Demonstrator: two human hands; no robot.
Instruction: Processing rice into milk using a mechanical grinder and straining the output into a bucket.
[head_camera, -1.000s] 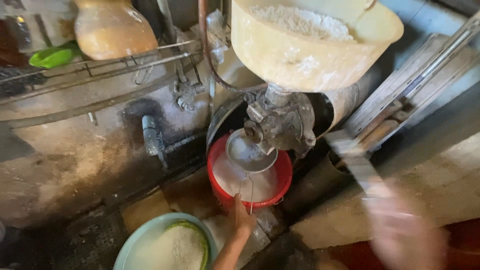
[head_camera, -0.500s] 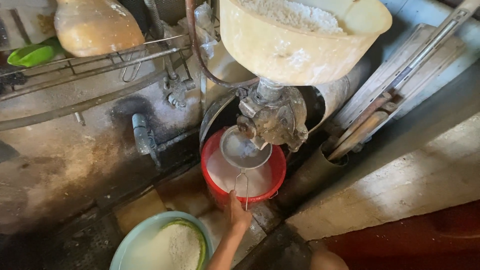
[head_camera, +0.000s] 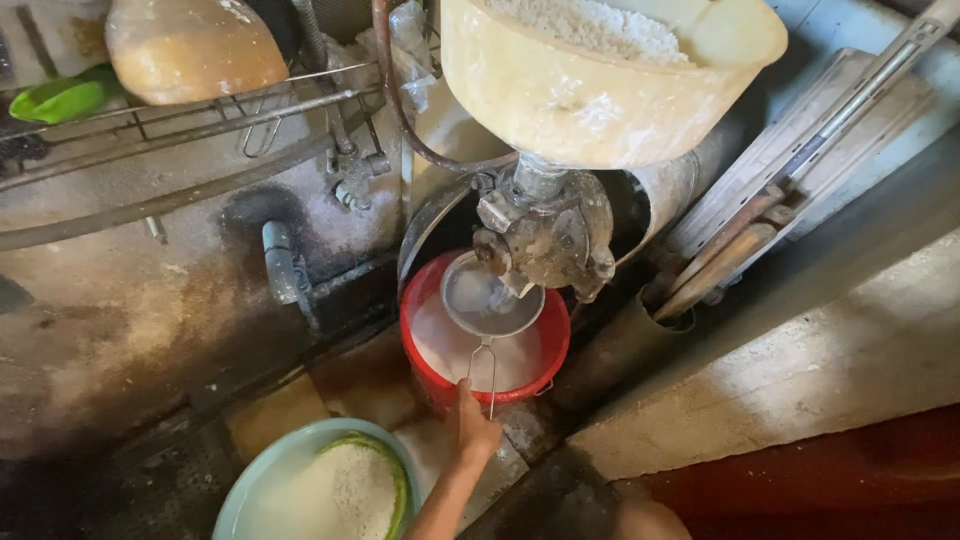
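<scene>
My left hand (head_camera: 476, 426) reaches up from the bottom edge and grips the wire handle of a round metal strainer (head_camera: 490, 298). The strainer is held over a red bucket (head_camera: 418, 345) of white liquid, directly under the spout of a metal grinder (head_camera: 550, 235). On top of the grinder sits a cream hopper (head_camera: 590, 95) filled with white grains. My right hand is out of view. A rounded shape at the bottom edge, right of my forearm, is too dim to identify.
A pale green basin (head_camera: 260, 475) of white grains stands on the floor at lower left. A grimy pipe (head_camera: 280, 262) and a wire rack (head_camera: 200, 120) holding a brown sack line the back wall. Wooden boards (head_camera: 800, 170) lean at right beside a concrete ledge (head_camera: 800, 370).
A blurred right hand seen at lower right one second ago has left the view. My left hand keeps the strainer under the spout while the view shifts slightly.
</scene>
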